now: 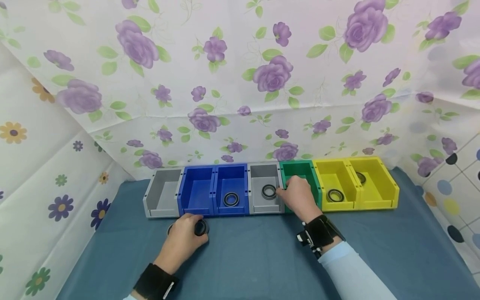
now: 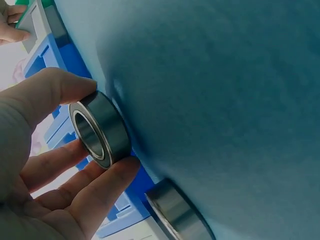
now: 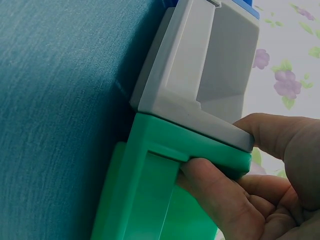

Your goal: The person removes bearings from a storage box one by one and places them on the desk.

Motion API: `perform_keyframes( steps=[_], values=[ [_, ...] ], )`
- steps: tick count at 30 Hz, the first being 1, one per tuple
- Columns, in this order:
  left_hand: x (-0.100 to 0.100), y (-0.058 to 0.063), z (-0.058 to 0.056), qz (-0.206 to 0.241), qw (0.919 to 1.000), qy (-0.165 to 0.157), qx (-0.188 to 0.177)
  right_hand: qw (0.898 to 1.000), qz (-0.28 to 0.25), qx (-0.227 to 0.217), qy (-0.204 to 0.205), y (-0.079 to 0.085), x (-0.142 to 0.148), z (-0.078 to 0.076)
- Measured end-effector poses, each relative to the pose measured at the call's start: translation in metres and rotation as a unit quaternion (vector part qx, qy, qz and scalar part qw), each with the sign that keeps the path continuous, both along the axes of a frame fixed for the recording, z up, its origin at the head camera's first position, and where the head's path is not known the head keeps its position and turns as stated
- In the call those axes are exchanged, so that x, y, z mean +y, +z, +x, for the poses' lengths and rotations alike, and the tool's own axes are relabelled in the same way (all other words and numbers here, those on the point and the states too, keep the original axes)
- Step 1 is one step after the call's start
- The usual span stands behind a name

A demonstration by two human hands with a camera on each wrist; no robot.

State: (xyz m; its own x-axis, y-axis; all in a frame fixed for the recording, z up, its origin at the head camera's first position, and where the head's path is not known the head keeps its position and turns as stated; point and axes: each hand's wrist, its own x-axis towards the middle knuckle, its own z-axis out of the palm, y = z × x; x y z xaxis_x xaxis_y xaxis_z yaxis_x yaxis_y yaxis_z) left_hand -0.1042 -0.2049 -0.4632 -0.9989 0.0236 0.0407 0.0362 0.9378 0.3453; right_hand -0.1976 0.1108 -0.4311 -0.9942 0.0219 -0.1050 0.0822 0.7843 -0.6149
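Note:
In the left wrist view my left hand (image 1: 183, 235) pinches a ball bearing (image 2: 112, 127) between thumb and fingers, close over the blue cloth. A second bearing (image 2: 182, 215) sits beside it on the cloth, mostly behind that hand in the head view. My right hand (image 1: 300, 196) grips the adjoining side walls of the green bin (image 3: 145, 150) and the middle grey bin (image 3: 185, 60). Its thumb is on the grey side and its fingers reach into the green one. A bearing (image 1: 268, 198) lies in that grey bin near my right fingers.
Left of the middle grey bin stand two blue bins (image 1: 196, 185), the right one with a bearing (image 1: 231, 205), and another grey bin (image 1: 165, 187). Two yellow bins (image 1: 375, 183) at right each hold a bearing. A floral sheet (image 1: 240, 83) hangs behind the row.

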Motion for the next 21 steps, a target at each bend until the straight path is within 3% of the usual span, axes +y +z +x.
perform_keyframes(
  steps=[21],
  values=[
    [-0.0029,0.0047,0.0012,-0.028,0.9974,0.003,-0.066,1.000,-0.001,0.003,0.000,-0.0004,0.0002,0.0005]
  ],
)
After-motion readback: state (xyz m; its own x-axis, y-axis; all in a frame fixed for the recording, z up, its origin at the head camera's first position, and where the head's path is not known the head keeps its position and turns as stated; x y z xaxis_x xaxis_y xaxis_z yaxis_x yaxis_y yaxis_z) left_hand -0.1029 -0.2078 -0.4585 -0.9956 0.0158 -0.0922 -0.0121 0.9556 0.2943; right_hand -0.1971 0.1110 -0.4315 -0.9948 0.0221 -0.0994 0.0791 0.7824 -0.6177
